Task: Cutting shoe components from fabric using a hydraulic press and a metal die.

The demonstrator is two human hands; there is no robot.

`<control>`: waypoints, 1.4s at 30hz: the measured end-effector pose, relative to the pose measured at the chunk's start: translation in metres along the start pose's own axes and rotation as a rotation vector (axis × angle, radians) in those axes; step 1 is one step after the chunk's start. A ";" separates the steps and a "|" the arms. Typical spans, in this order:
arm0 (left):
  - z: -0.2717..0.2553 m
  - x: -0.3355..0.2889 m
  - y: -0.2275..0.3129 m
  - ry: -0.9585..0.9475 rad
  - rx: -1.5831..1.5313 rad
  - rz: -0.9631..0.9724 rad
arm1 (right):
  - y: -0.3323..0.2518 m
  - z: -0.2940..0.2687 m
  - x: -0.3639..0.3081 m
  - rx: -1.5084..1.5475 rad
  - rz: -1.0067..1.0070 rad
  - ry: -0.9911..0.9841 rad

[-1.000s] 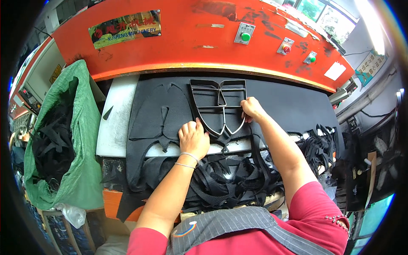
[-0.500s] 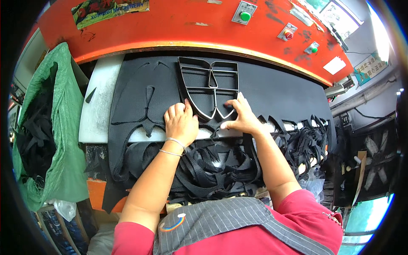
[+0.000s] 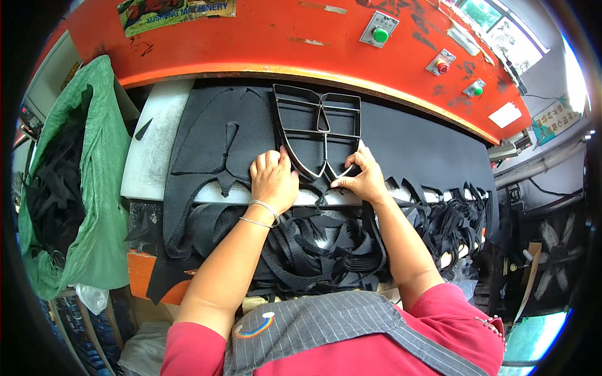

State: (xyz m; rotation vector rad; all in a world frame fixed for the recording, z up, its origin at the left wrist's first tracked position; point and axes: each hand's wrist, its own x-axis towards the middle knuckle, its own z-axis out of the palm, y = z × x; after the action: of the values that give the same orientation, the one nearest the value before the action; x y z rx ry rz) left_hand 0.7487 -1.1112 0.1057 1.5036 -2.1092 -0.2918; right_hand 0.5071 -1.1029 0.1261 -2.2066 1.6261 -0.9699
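A black metal cutting die (image 3: 318, 130), a frame of curved panels, lies on a sheet of black mesh fabric (image 3: 213, 135) spread over the white press bed (image 3: 149, 150). My left hand (image 3: 273, 178) lies flat on the fabric, fingertips against the die's lower left edge. The thumb and fingers of my right hand (image 3: 360, 178) pinch the die's lower right rim. The fabric left of the die has cut-out holes showing the white bed.
An orange press head (image 3: 282, 37) with green and red buttons hangs right behind the die. Tangled black fabric offcuts (image 3: 326, 244) hang over the front edge. A green sack (image 3: 88, 188) full of black scraps stands at the left. A fan (image 3: 555, 250) is at the right.
Both hands and the die have slid to the left along the fabric. My right hand came from the die's upper right side down to its lower right rim.
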 end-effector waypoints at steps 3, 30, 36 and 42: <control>-0.004 -0.001 0.000 -0.010 0.010 -0.003 | -0.006 -0.004 0.003 -0.008 0.038 -0.056; -0.071 0.044 0.139 0.085 -0.442 0.117 | 0.084 -0.239 -0.109 0.167 0.125 0.501; -0.093 0.110 0.229 0.097 -0.320 0.364 | 0.173 -0.355 0.027 -0.590 0.028 1.281; -0.093 0.095 0.206 0.066 -0.290 0.184 | 0.171 -0.336 0.035 -0.499 -0.015 1.278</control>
State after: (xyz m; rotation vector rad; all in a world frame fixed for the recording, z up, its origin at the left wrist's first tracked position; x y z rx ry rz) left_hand 0.6081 -1.1141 0.3069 1.1309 -2.0341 -0.4509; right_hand 0.1717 -1.1315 0.2989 -1.8355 2.4994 -2.5172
